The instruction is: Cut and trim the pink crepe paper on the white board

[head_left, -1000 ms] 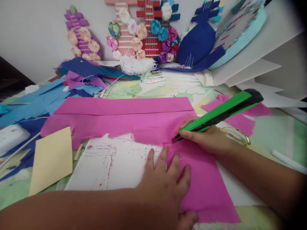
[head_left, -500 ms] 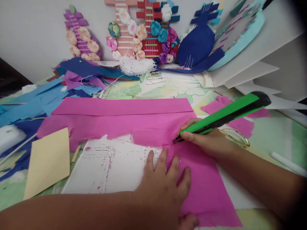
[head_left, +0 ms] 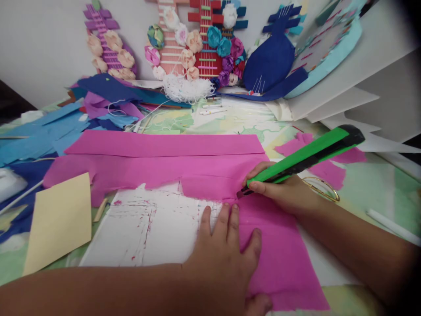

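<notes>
the pink paper (head_left: pixel 283 263) lay in the middle of the table (head_left: pixel 388 184), partly over a marked white board (head_left: pixel 164 237), with a ragged edge where the white showed through. from where i stood, the right hand (head_left: pixel 279 191) was closed around a green and black utility knife (head_left: pixel 309 156), thumb and fingers low on the body, the long back end rising over the wrist. its blade (head_left: pixel 240 193) pointed down at the paper near that ragged edge; i couldn't tell whether it had gone through. the left hand (head_left: pixel 220 245) was open and gripped nothing, palm down, partly on the board and partly on the paper, fingertips just beside the blade.

the paper looked thin, light and limp to me, the sort that would pucker or tear if dragged, so it seemed best pressed flat with a broad palm, close to the cut but off the blade's line. lifting it by the ragged edge would likely rip it; the straight folded strip (head_left: pixel 164 144) along the far side looked the sturdier place to take hold. the knife seemed light and stiff, best held by its green body, well behind the steel.
</notes>
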The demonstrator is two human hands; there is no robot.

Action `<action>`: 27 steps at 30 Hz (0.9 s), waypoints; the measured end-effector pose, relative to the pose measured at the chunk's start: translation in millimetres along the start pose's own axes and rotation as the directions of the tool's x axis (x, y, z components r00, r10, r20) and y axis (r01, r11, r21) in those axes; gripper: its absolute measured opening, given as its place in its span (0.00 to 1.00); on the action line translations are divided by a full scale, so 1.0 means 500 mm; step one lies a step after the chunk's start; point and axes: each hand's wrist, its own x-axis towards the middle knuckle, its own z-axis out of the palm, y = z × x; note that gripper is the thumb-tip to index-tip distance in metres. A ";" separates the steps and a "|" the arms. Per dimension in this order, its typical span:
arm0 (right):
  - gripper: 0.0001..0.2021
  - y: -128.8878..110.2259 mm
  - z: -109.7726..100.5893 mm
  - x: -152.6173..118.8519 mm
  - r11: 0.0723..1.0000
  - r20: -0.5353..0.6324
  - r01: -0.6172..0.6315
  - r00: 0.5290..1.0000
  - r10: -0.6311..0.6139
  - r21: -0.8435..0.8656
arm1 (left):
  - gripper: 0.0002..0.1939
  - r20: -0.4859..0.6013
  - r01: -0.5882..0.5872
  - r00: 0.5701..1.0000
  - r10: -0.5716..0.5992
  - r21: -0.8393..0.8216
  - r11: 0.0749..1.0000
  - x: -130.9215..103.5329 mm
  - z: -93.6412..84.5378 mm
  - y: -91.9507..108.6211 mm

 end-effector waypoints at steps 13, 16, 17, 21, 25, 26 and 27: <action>0.07 0.008 -0.002 -0.002 1.000 -0.040 -0.001 0.999 0.001 0.006 | 0.38 -0.038 -0.003 0.999 0.004 0.019 1.000 -0.002 0.000 -0.001; 0.07 0.014 -0.003 -0.003 1.000 -0.062 0.000 0.998 0.001 0.018 | 0.38 -0.048 -0.001 0.999 0.002 0.021 1.000 -0.002 0.002 -0.002; 0.07 0.013 -0.003 -0.003 1.000 -0.057 -0.002 0.998 0.002 0.009 | 0.38 -0.050 -0.001 0.999 0.002 0.021 1.000 -0.002 0.002 -0.001; 0.07 0.001 -0.003 -0.005 0.999 -0.002 0.009 1.000 -0.009 -0.043 | 0.38 -0.037 -0.001 0.999 0.002 0.018 1.000 -0.001 0.001 0.001; 0.07 -0.008 -0.006 -0.005 0.992 0.093 0.019 0.996 -0.008 -0.122 | 0.37 -0.014 0.005 1.000 -0.005 0.010 1.000 0.000 -0.003 0.000; 0.07 -0.009 -0.006 -0.005 0.991 0.101 0.019 0.995 -0.006 -0.135 | 0.38 -0.010 0.007 1.000 -0.007 0.007 1.000 0.000 -0.004 0.000; 0.07 -0.009 -0.007 -0.004 0.990 0.104 0.016 0.995 -0.001 -0.141 | 0.38 -0.007 0.011 1.000 -0.011 0.006 1.000 0.000 -0.004 0.000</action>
